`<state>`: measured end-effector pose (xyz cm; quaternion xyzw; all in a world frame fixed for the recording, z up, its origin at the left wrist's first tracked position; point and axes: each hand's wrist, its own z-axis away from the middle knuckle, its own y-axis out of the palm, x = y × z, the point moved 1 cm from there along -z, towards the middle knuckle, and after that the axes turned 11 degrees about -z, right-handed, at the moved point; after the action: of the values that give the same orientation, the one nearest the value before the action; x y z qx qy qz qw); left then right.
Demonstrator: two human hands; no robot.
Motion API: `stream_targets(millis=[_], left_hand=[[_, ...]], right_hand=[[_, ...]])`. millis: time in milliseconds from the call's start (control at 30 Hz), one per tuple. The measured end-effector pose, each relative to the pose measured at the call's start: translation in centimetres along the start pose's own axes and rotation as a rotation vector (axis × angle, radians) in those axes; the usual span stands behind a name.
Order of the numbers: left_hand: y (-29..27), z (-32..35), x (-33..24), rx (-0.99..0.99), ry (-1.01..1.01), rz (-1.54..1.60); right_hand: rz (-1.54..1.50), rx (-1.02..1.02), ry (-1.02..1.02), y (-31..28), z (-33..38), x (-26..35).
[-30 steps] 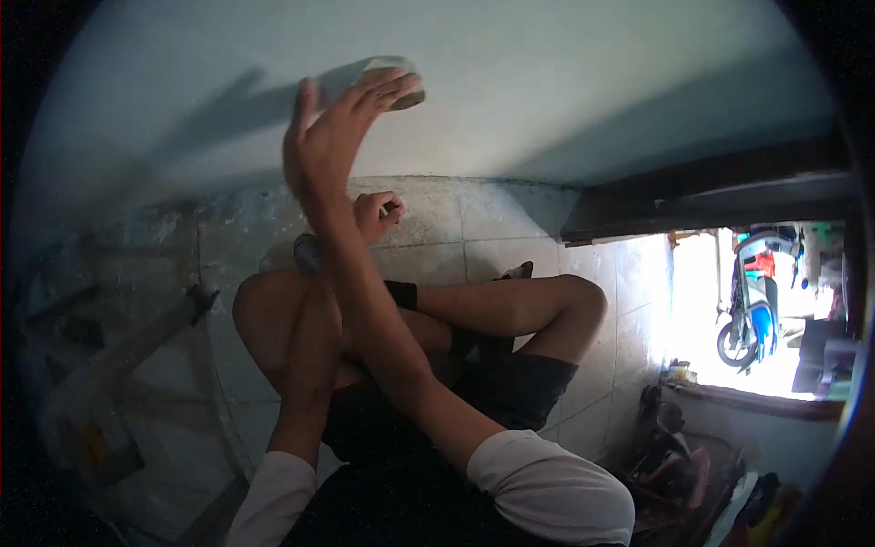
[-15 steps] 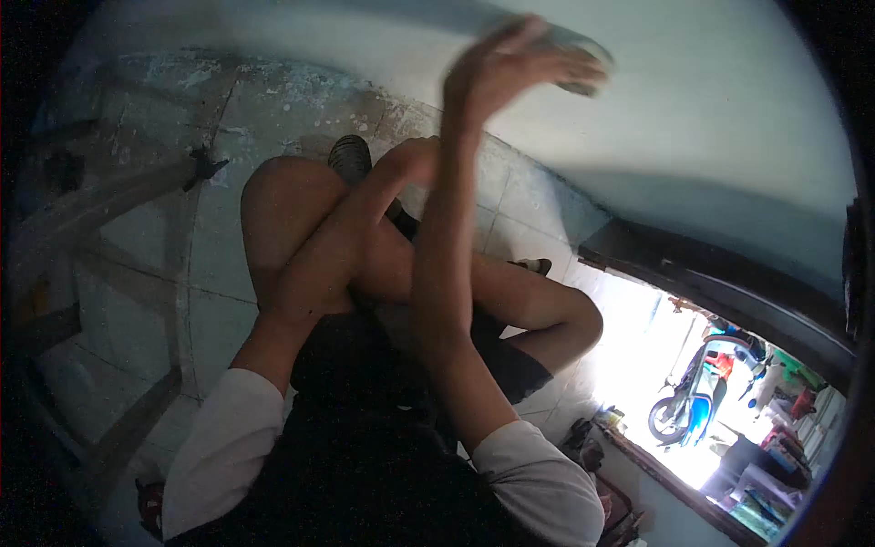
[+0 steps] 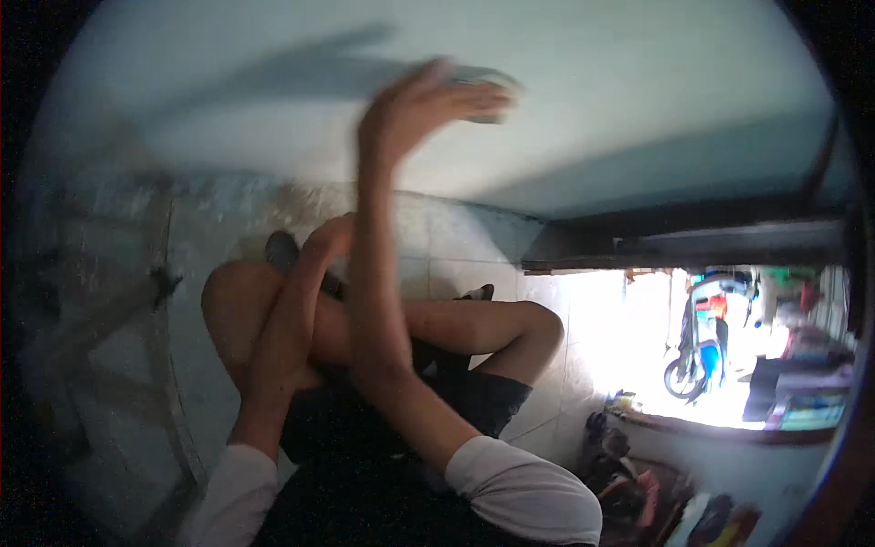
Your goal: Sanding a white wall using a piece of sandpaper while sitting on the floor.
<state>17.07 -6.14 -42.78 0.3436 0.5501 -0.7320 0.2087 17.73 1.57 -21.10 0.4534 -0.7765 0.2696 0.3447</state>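
Note:
My right hand [image 3: 412, 111] is raised against the pale wall [image 3: 629, 100], its fingers pointing right. Under those fingers lies a flat grey-green piece [image 3: 490, 118], pressed between hand and wall; only its edges show, and motion blurs them. My left hand [image 3: 334, 235] is low near my crossed legs [image 3: 456, 324], partly covered by my right forearm. Its fingers are hidden, and I cannot see anything in it.
Pale floor tiles [image 3: 428, 273] meet the stained foot of the wall. At left stands a blurred dark frame [image 3: 164, 374]. To the right, a bright doorway shows a motorbike [image 3: 702, 351] outside. Dark items and a red one [image 3: 645, 497] lie near the lower right.
The view has tilted and shifted, showing more wall. My right hand with the flat piece appears further left and slightly lower, still at the wall. My left hand stays by my legs.

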Motion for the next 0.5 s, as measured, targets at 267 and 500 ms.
stream_targets(millis=[267,500], left_hand=[[-8.9,15.1,-12.2,-0.289,-0.312,0.867],[-12.7,19.2,-17.9,-0.379,-0.331,1.128]], right_hand=[[0.050,0.155,-0.081,1.8,2.9,3.1],[-0.005,-0.051,0.037,-1.7,-3.7,5.6]])
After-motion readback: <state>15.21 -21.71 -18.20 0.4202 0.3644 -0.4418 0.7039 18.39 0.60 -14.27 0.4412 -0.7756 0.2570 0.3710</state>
